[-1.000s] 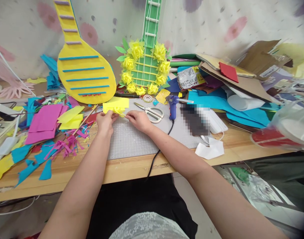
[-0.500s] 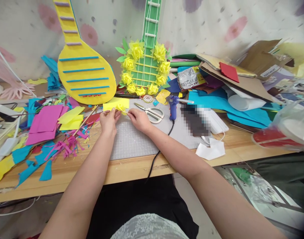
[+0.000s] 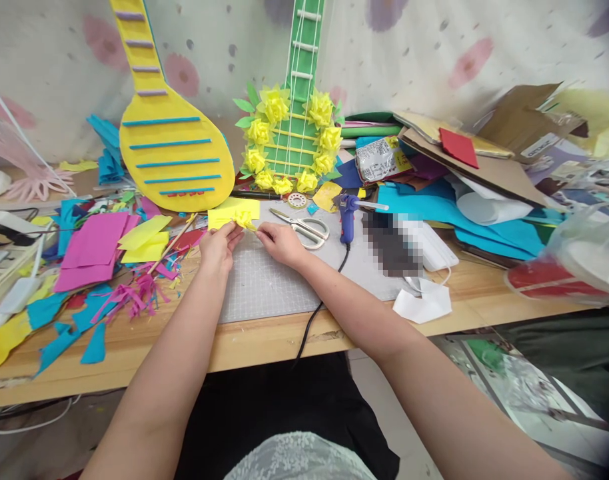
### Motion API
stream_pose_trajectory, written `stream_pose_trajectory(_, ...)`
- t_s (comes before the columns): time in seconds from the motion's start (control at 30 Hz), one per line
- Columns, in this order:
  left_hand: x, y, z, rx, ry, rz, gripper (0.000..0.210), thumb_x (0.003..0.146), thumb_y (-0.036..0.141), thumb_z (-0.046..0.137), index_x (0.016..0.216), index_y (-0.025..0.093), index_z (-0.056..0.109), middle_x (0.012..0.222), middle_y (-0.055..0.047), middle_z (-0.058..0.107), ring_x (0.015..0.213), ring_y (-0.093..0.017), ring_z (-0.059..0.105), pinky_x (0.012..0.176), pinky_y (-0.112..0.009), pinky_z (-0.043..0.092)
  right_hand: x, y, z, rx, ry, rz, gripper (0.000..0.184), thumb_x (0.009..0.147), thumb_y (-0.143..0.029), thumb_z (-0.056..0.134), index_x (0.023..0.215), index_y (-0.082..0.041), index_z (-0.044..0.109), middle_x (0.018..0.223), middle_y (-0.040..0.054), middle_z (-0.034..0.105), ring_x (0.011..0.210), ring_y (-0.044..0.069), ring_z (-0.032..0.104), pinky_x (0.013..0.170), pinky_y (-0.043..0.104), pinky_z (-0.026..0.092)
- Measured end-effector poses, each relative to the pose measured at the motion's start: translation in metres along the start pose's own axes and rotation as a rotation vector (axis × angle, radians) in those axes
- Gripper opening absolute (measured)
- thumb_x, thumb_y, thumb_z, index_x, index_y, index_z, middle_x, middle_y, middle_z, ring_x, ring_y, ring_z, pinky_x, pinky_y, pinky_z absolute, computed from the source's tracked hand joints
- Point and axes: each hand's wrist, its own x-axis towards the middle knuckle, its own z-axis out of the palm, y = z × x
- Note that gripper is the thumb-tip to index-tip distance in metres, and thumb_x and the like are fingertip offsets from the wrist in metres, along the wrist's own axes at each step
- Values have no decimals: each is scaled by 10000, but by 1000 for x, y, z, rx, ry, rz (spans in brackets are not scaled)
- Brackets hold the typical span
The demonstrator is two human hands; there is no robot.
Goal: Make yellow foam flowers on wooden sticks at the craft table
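Between my two hands is a small yellow paper flower [image 3: 243,219], held over the grey cutting mat [image 3: 264,287]. My left hand [image 3: 219,243] pinches its left side. The fingers of my right hand [image 3: 279,241] are closed on the strip at its right end. Behind the flower lies a yellow paper sheet [image 3: 224,215]. White-handled scissors [image 3: 309,232] rest just beyond my right hand, and a blue glue gun [image 3: 347,223] stands to their right. A green paper guitar shape [image 3: 292,140] ringed with yellow paper flowers leans at the back.
A yellow paper guitar shape [image 3: 177,150] leans on the left above magenta sheets [image 3: 92,247] and paper scraps. The glue gun's black cord [image 3: 312,317] crosses the mat. Blue paper [image 3: 464,213], a white mask [image 3: 424,300] and a plastic tub [image 3: 559,273] are to the right.
Both hands stay in nearly the same place on the yellow flower, with small finger shifts. The whole view has moved slightly.
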Motion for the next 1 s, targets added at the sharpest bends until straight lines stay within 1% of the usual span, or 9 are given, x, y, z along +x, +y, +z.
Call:
stream_pose_trajectory(0.1, -1, -1, 0, -4, 8, 14, 135, 694, 18, 565, 697, 128, 487, 646, -19, 637, 574, -113, 632, 711, -279, 517, 0, 0, 0, 28, 2, 16, 204, 856, -252, 430, 797, -154, 599, 727, 22, 609, 667, 114, 504, 627, 217, 327)
stream_pose_trajectory(0.2, -4, -3, 0, 1, 0, 53, 208, 675, 13, 584, 718, 151, 435, 648, -14, 635, 611, -123, 643, 735, -297, 514, 1, 0, 1, 81, 5, 67, 213, 848, -262, 437, 772, -156, 606, 680, 3, 589, 623, 99, 475, 604, 209, 316)
stream_pose_trajectory(0.33, -8, -8, -2, 47, -5, 178, 349, 606, -25, 631, 788, 168, 404, 678, -21, 647, 684, -132, 652, 775, -320, 505, 1, 0, 2, 191, -5, 163, 227, 838, -278, 444, 753, -152, 614, 609, -24, 542, 578, 82, 433, 573, 197, 298)
stream_pose_trajectory(0.43, -8, -10, -4, 52, -11, 229, 391, 585, -31, 649, 796, 173, 391, 680, -25, 650, 706, -130, 651, 783, -327, 503, 1, -1, 1, 247, -32, 188, 243, 834, -289, 440, 747, -146, 616, 581, -34, 510, 559, 75, 417, 551, 194, 283)
stream_pose_trajectory(0.7, -4, -11, -3, -5, -29, 168, 399, 586, -62, 628, 789, 176, 381, 702, -30, 644, 735, -141, 657, 803, -346, 503, 1, 0, 1, 295, -72, 184, 241, 826, -285, 432, 733, -145, 605, 568, -35, 497, 552, 74, 430, 554, 196, 300)
stream_pose_trajectory(0.8, -4, -10, -2, -33, -10, 131, 399, 587, -73, 608, 772, 182, 363, 663, -1, 627, 733, -137, 656, 799, -341, 512, 2, 1, 2, 340, -115, 200, 245, 830, -291, 420, 724, -148, 589, 524, -48, 467, 494, 64, 427, 525, 189, 310)
stream_pose_trajectory(0.87, -4, -9, -3, -44, -19, 98, 386, 580, -72, 606, 747, 177, 363, 642, 7, 619, 736, -139, 657, 795, -330, 515, 1, 1, 2, 380, -155, 223, 249, 834, -308, 410, 728, -154, 574, 489, -61, 436, 432, 55, 411, 488, 183, 310)
stream_pose_trajectory(1.0, -4, -8, -3, -75, -48, 59, 317, 576, -66, 598, 682, 154, 396, 642, -19, 632, 752, -151, 658, 791, -312, 519, 1, 1, 3, 452, -189, 253, 236, 835, -310, 406, 722, -159, 548, 489, -69, 429, 365, 39, 400, 435, 173, 318)
